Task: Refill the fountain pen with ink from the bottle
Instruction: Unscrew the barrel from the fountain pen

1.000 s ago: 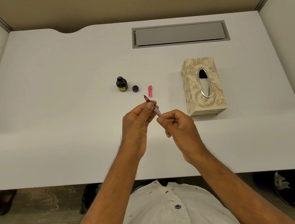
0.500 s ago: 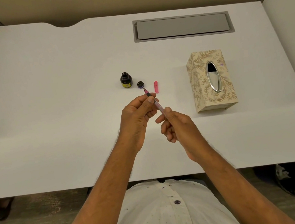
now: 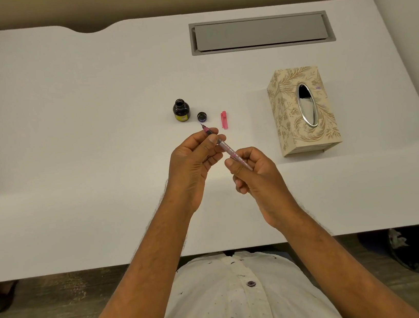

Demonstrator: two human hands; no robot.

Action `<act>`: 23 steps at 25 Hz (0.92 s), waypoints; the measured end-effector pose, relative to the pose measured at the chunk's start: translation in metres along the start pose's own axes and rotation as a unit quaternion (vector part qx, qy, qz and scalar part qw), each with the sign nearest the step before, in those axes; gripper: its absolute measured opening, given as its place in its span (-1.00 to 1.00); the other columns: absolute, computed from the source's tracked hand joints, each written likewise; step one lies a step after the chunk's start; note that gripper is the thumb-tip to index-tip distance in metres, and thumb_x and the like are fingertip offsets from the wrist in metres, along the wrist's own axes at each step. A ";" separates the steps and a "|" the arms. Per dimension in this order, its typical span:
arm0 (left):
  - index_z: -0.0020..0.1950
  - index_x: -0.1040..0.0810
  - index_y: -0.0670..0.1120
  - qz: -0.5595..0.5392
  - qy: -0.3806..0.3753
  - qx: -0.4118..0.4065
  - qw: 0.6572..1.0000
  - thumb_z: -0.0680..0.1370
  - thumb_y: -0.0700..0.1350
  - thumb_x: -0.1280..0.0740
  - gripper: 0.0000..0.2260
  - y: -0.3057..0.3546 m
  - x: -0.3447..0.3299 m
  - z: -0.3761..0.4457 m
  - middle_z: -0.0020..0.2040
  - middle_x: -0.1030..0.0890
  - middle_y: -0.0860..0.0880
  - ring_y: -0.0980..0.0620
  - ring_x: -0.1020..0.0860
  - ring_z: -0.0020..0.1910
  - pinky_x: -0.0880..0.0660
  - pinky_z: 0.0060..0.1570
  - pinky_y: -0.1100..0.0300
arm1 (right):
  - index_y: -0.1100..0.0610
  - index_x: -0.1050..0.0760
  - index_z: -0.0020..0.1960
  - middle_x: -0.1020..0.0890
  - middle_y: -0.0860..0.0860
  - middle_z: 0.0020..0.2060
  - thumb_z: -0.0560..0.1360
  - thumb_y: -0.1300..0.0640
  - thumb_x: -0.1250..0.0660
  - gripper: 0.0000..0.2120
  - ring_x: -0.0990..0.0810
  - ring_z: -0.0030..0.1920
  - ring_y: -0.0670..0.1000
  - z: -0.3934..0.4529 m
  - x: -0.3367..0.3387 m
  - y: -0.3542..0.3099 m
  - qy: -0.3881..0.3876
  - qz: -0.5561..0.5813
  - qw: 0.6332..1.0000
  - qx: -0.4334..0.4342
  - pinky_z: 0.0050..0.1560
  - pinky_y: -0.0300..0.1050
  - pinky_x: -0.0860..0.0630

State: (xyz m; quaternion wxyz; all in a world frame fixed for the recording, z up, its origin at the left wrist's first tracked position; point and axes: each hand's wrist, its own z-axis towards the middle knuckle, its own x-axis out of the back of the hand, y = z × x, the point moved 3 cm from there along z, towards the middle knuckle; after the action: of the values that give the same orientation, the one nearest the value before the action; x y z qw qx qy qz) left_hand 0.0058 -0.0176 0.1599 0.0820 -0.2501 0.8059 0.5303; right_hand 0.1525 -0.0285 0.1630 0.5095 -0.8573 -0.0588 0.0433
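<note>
Nearest the camera: a white shirt [image 3: 239, 303] with small dark marks and a dark button, both bare forearms reaching forward from it over the near edge of the white desk [image 3: 75, 204]

Right hand [image 3: 256, 176] above the desk, fingers curled, thumb and forefinger pinching the rear end of the fountain pen [image 3: 225, 147]. Lower fingers tucked toward the palm

Left hand [image 3: 193, 164] just beside it, a little farther out. Thumb and curled fingers grip the pen's front section near the nib. The two hands close together but not touching; a short stretch of clear pinkish barrel shows between them

Pen held in the air, tilted, running from lower right to upper left. Nib end dark, pointing away from the person toward the small things on the desk. Uncapped

Beyond the hands, three items in a row on the desk, near one another but apart: pink pen cap [image 3: 224, 120] lying flat on the right; small dark bottle cap [image 3: 202, 116] in the middle, resting open side up; ink bottle [image 3: 181, 110] on the left, upright, open at the mouth, dark glass with a yellowish label

Off to the right, well apart from the row: patterned cream tissue box [image 3: 304, 110] with a metal-rimmed oval slot on top

Farthest: grey rectangular cable hatch [image 3: 260, 32] set into the desk, near the back edge. Pale partition walls on both sides
</note>
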 end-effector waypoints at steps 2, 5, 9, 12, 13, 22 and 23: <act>0.17 -0.64 -0.15 -0.005 0.003 0.004 1.000 0.61 -0.21 -0.35 -0.84 -0.001 0.002 0.000 0.01 -0.72 -0.08 0.01 -0.66 0.00 -0.57 0.06 0.15 | 0.13 -0.57 0.14 -0.59 0.00 -0.30 0.64 -0.04 -0.33 -0.75 -0.50 -0.32 -0.04 0.000 0.000 0.002 -0.007 0.005 1.000 -0.020 -0.33 -0.22 -0.49; 0.16 -0.64 -0.15 -0.012 0.008 0.012 1.000 0.61 -0.21 -0.35 -0.85 -0.002 0.003 -0.001 -0.02 -0.71 -0.06 0.01 -0.64 -0.01 -0.57 0.08 0.14 | 0.14 -0.64 0.09 -0.58 0.00 -0.31 0.69 -0.12 -0.16 -0.60 -0.49 -0.37 -0.08 -0.001 0.001 0.005 -0.024 0.025 0.998 -0.049 -0.35 -0.23 -0.45; 0.14 -0.65 -0.14 -0.018 0.012 0.019 1.000 0.60 -0.21 -0.36 -0.86 -0.004 0.002 -0.002 -0.06 -0.71 -0.04 0.01 -0.63 -0.03 -0.57 0.13 0.08 | 0.15 -0.62 0.10 -0.61 0.01 -0.27 0.69 0.00 -0.22 -0.72 -0.50 -0.33 -0.04 0.000 0.003 0.007 -0.019 -0.005 0.999 -0.034 -0.32 -0.20 -0.48; 0.16 -0.65 -0.16 -0.015 0.009 0.020 1.000 0.61 -0.20 -0.35 -0.84 -0.005 0.002 -0.001 -0.04 -0.70 -0.05 0.00 -0.63 -0.01 -0.59 0.13 0.09 | 0.17 -0.57 0.12 -0.63 0.03 -0.20 0.63 0.07 -0.35 -0.83 -0.53 -0.28 -0.03 0.000 0.003 0.009 -0.009 0.018 0.999 -0.029 -0.28 -0.17 -0.51; 0.17 -0.65 -0.16 -0.012 0.007 0.020 1.000 0.61 -0.20 -0.35 -0.83 -0.006 0.002 -0.001 -0.03 -0.70 -0.05 0.00 -0.64 -0.01 -0.59 0.11 0.10 | 0.17 -0.56 0.11 -0.62 0.04 -0.19 0.61 0.09 -0.39 -0.84 -0.53 -0.27 -0.03 0.000 0.004 0.009 -0.008 0.026 0.999 -0.027 -0.27 -0.16 -0.51; 0.16 -0.66 -0.12 -0.002 -0.004 0.023 1.000 0.63 -0.18 -0.33 -0.84 -0.011 0.000 -0.001 -0.02 -0.69 -0.06 0.02 -0.64 -0.04 -0.58 0.06 0.14 | 0.14 -0.53 0.11 -0.58 0.01 -0.15 0.57 0.03 -0.44 -0.78 -0.47 -0.31 -0.04 0.003 0.005 0.010 0.006 0.026 0.999 -0.037 -0.32 -0.18 -0.46; 0.17 -0.66 -0.13 -0.007 -0.004 0.023 1.000 0.63 -0.18 -0.34 -0.83 -0.011 0.001 0.000 -0.02 -0.68 -0.06 0.02 -0.64 -0.04 -0.58 0.06 0.14 | 0.15 -0.56 0.13 -0.59 0.01 -0.17 0.61 -0.05 -0.36 -0.73 -0.47 -0.32 -0.05 0.003 0.005 0.010 -0.003 0.031 0.998 -0.055 -0.33 -0.20 -0.44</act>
State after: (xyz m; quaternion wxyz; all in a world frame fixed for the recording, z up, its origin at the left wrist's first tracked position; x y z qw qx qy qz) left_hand 0.0105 -0.0217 0.1509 0.0946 -0.2513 0.8158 0.5123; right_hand 0.1577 -0.0297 0.1522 0.4597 -0.8854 -0.0356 0.0586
